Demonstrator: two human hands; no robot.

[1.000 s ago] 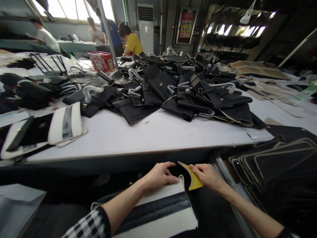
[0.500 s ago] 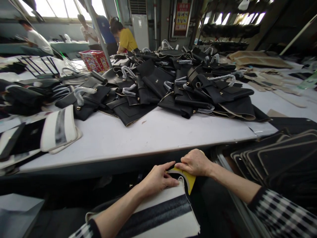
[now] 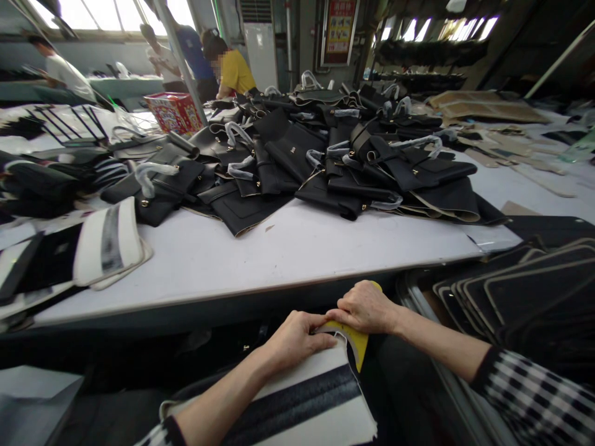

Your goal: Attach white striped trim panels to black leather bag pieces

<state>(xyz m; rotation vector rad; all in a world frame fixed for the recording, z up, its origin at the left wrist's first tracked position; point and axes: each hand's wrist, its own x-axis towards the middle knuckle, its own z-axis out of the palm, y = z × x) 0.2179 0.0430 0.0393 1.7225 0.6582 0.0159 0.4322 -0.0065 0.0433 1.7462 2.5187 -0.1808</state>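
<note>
My right hand [image 3: 365, 308] is closed round a yellow crescent-shaped tool [image 3: 357, 339]. Its curved inner side faces the top right corner of a white panel with a black stripe [image 3: 320, 409]. Over that panel's upper edge lies my left hand [image 3: 297, 337], thumb on the white surface and index finger at the yellow tool, close to my right thumb. The panel looks like a leather bag part and slants below the table edge. My right palm hides much of the tool, and the underside of the panel is out of sight.
Black bags [image 3: 292, 155] with wrapped handles lie heaped on the white table [image 3: 223, 260]. White-and-black pieces [image 3: 106, 241] lie at the left. Dark panels [image 3: 539, 291] are stacked at the right. A red box [image 3: 173, 113] and several people are farther back.
My left index finger has come down from its raised, outstretched pose onto the yellow tool beside my right thumb. The tool has tilted and lowered slightly at the panel's corner.
</note>
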